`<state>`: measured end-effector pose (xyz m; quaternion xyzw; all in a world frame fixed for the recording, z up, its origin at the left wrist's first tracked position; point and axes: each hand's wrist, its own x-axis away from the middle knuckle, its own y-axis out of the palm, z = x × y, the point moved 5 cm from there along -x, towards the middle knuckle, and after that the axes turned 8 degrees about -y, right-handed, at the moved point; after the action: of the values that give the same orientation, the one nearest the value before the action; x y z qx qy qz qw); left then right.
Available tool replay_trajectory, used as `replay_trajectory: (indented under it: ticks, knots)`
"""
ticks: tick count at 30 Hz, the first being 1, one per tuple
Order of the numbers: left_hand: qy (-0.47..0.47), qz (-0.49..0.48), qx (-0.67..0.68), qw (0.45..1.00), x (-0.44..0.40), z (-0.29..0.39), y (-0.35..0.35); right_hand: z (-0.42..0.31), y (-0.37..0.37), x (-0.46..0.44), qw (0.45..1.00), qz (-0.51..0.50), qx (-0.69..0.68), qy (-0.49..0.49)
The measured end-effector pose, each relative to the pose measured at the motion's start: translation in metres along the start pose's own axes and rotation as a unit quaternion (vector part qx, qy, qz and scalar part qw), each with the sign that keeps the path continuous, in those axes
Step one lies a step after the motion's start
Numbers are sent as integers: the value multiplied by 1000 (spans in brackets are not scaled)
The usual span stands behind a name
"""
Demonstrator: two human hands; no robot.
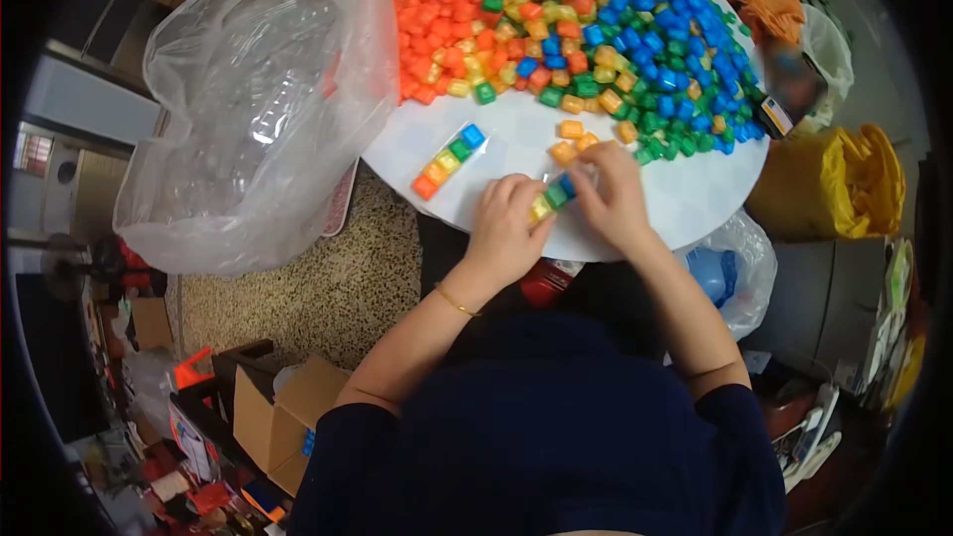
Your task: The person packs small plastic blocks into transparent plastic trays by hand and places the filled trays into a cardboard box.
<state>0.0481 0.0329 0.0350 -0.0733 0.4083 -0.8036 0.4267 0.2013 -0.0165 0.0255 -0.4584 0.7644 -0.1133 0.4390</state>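
Observation:
Near the front edge of the round white table [496, 134], my left hand [508, 233] pinches the lower end of a row of coloured cubes [555, 197], with yellow, green and blue showing. My right hand [613, 194] closes its fingers around the blue end of the same row; part of the row is hidden under both hands. To the left lies another row of cubes in a clear sleeve [447, 163], running orange, yellow, green and blue. Loose light-orange cubes [563, 153] lie just above my right hand.
A large heap of orange, yellow, green and blue cubes [596, 40] covers the table's far part. A big clear plastic bag [268, 119] hangs at the left. At the right are a dark object [794, 84] on the edge and a yellow bag [829, 184].

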Motion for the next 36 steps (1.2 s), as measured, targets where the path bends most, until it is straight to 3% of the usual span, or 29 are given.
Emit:
replay_trajectory:
  ticks: [2,4,5,8,10,11,13,14,15,16,18,20,21,23,27,29,31,34,36]
  knots:
    - [-4,53,-11,999,-5,-13,-35,-4,-5,-17,1000,8,5,6]
    - [-43,93,-50,993,-16,-37,-65,-14,8,-31,980,-56,141,-132]
    - [-45,96,-53,993,-19,-48,-71,-6,19,-31,966,-99,189,-148]
    - [-91,77,-70,990,-24,-72,-77,23,15,-35,957,-69,263,-104]
    - [-55,86,-126,987,-20,-64,-85,22,1,-33,963,-40,251,-85]
    - [-22,85,-92,992,-25,-61,-98,19,-8,-31,973,-14,219,-69]
    - [-54,183,-98,977,-32,-67,-154,16,-19,-25,981,14,186,-53]
    - [-138,251,28,958,-39,-107,-184,16,-24,-20,985,16,167,-37]
    - [-112,320,-25,940,-47,-147,-226,17,-28,-16,988,16,149,-22]
    - [-185,363,-72,910,-51,-198,-255,19,-29,-13,988,15,149,-25]
    - [-246,285,-350,858,-40,-309,-266,27,-24,-7,997,-14,80,4]
    - [-391,89,-399,825,-17,-312,-249,23,-21,-4,997,-21,69,7]
    - [-388,87,-399,826,-20,-314,-252,21,-19,-2,998,-28,56,11]
    - [-468,13,-286,836,-15,-323,-252,15,-21,-3,998,-33,46,24]
    - [-456,25,-356,815,-7,-299,-264,17,-32,-4,999,-16,20,34]
    - [-351,115,-501,783,3,-303,-287,17,-34,-7,999,-14,23,46]
    - [-442,7,-423,791,22,-348,-299,14,-35,-6,998,-13,26,55]
    - [-392,-57,-484,780,25,-345,-307,13,-29,-2,998,-45,17,44]
    - [-405,-51,-467,784,23,-335,-324,13,-28,1,998,-54,4,30]
